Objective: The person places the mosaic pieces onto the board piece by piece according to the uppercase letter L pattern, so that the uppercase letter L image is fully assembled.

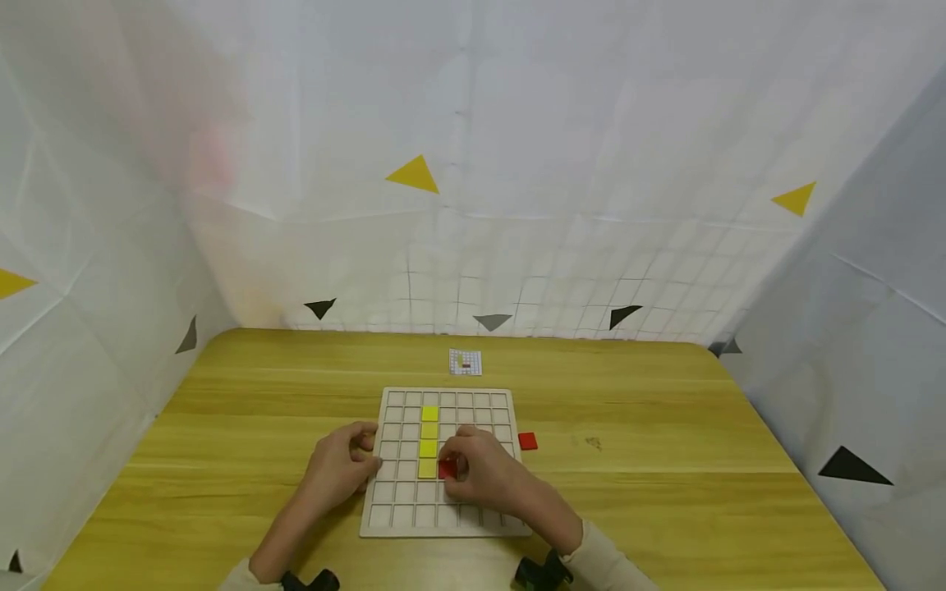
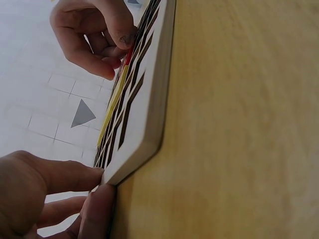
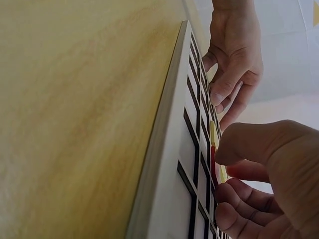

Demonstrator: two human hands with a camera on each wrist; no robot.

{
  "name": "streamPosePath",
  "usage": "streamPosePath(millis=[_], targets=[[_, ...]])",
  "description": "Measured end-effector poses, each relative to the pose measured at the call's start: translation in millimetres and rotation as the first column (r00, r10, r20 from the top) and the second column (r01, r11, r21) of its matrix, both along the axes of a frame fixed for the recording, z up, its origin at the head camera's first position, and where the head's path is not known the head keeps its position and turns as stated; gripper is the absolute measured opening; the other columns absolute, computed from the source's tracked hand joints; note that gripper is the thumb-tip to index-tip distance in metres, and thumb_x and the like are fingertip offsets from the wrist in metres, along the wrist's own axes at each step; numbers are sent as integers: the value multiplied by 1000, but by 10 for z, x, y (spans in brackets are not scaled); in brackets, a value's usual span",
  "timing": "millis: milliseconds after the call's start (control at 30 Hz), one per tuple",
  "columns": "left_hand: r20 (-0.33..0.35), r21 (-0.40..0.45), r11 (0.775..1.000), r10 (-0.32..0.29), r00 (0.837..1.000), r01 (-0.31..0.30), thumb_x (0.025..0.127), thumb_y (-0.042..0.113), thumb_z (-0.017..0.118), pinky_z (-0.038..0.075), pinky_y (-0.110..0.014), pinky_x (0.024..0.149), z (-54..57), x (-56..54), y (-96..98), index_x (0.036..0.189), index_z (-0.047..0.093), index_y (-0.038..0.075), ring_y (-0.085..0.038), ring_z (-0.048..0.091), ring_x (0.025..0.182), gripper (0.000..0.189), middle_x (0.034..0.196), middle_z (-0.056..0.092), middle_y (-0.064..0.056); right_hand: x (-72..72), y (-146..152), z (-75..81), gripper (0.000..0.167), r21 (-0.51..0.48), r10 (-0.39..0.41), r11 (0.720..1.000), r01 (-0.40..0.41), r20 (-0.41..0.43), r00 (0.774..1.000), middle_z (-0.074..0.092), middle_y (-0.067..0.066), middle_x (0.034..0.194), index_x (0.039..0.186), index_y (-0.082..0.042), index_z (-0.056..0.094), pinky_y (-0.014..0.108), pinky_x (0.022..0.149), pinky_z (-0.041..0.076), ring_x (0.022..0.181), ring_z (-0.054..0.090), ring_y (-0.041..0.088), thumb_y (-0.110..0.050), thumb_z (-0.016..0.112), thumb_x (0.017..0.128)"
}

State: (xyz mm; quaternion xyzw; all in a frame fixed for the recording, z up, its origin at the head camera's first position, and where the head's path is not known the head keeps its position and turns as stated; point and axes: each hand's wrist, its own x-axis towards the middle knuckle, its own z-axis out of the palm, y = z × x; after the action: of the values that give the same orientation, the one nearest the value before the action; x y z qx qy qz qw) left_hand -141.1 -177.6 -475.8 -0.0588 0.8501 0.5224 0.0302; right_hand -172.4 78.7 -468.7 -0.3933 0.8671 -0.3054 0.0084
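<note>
A pale wooden grid board lies on the table. Several yellow tiles fill a column of its cells. Right of the lowest yellow one is a red tile, level with the board or nearly so; I cannot tell whether it is fully seated. My right hand pinches that red tile between thumb and forefinger, the other fingers curled behind. My left hand grips the board's left edge, its thumb on top in the left wrist view. Another red tile lies just off the board's right edge.
A small printed pattern card lies behind the board on the wood-grain table. White sheeting with coloured triangles surrounds the table at the back and sides.
</note>
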Motion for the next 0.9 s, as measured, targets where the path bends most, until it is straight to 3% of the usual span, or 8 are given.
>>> streamPosePath(millis=[500, 667, 900], targets=[[4, -7, 1000, -2, 1000, 2, 82, -4, 74, 55, -31, 52, 37, 22, 7, 131, 61, -2, -17, 64, 78, 51, 102, 60, -10, 56, 223, 46, 19, 28, -63, 998, 63, -4, 998, 57, -3, 86, 95, -10, 73, 17, 61, 45, 73, 50, 10, -6, 77, 76], [6, -6, 1000, -9, 1000, 10, 82, -4, 74, 55, -31, 52, 32, 18, 11, 131, 61, -1, -17, 65, 78, 51, 101, 61, -10, 57, 355, 32, 20, 20, -91, 996, 91, 28, 995, 57, -2, 86, 96, -9, 73, 19, 60, 46, 73, 51, 12, -5, 76, 77], [7, -5, 1000, -9, 1000, 9, 82, -4, 74, 55, -32, 52, 25, 14, 9, 131, 61, -1, -17, 65, 78, 51, 102, 60, -10, 41, 538, 32, 22, -18, -99, 995, 99, -9, 995, 59, 1, 87, 95, -7, 72, 21, 61, 48, 72, 55, 15, -1, 76, 74]])
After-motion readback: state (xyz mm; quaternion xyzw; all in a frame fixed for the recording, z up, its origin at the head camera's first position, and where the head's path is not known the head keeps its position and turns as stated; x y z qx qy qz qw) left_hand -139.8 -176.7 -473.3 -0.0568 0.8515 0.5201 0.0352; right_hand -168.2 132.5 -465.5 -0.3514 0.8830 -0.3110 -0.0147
